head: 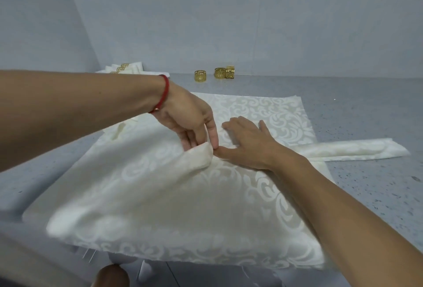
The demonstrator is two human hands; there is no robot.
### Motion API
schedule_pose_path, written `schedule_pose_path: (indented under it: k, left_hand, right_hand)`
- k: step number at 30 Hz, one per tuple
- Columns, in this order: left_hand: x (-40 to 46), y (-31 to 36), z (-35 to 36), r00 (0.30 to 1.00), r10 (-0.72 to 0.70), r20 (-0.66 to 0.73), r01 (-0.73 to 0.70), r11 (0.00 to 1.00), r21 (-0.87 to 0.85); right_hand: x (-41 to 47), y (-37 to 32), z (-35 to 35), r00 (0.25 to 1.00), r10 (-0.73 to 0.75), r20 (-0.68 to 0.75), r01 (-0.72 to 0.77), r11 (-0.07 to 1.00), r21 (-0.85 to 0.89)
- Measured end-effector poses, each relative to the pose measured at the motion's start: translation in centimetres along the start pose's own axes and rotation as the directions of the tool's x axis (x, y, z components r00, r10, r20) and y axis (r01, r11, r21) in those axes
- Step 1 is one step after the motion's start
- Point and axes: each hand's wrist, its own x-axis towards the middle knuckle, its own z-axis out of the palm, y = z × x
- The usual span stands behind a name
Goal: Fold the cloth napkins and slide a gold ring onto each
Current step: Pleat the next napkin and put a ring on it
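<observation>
Fold step under way, judged. Open napkin [229, 195] spread on the table [366, 108] under both hands. Left hand [190, 121] pinches a raised fold of it; right hand [247, 142] lies flat, fingers straight, pinning cloth just beside. Loose gold rings [215, 74] sit well beyond the fingertips. Next: carry fold over, keeping edges aligned.
</observation>
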Motion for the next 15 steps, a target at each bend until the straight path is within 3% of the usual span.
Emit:
schedule_pose_path:
  k: [1, 3, 5, 7, 11, 15]
  left_hand:
    - [-0.3, -0.1, 0.2, 1.000, 0.009, 0.030, -0.008, 0.999, -0.041]
    - [-0.7, -0.9, 0.3, 0.985, 0.159, 0.060, -0.152, 0.982, -0.109]
    - [-1.4, -1.6, 1.0, 0.941, 0.337, -0.015, -0.337, 0.939, -0.069]
    - [-1.5, -2.5, 1.7, 0.896, 0.421, -0.143, -0.422, 0.906, 0.024]
    - [-1.0, -2.5, 2.8, 0.803, 0.514, -0.302, -0.523, 0.851, 0.058]
    - [-0.6, -2.3, 3.6, 0.793, 0.546, -0.269, -0.567, 0.824, -0.001]
  right_hand:
    - [0.0, 0.0, 0.0, 1.000, 0.007, -0.004, -0.007, 1.000, -0.003]
    - [-0.1, 0.1, 0.0, 1.000, 0.013, -0.018, -0.013, 1.000, -0.008]
    - [-0.2, 0.1, 0.1, 1.000, -0.001, -0.024, 0.001, 1.000, -0.012]
    - [-0.4, 0.1, -0.2, 1.000, 0.009, -0.023, -0.008, 0.999, 0.038]
    - [-0.9, 0.1, -1.3, 0.999, 0.051, 0.010, -0.052, 0.955, 0.293]
    - [-0.7, 0.6, -2.2, 0.987, 0.153, 0.051, -0.153, 0.792, 0.591]
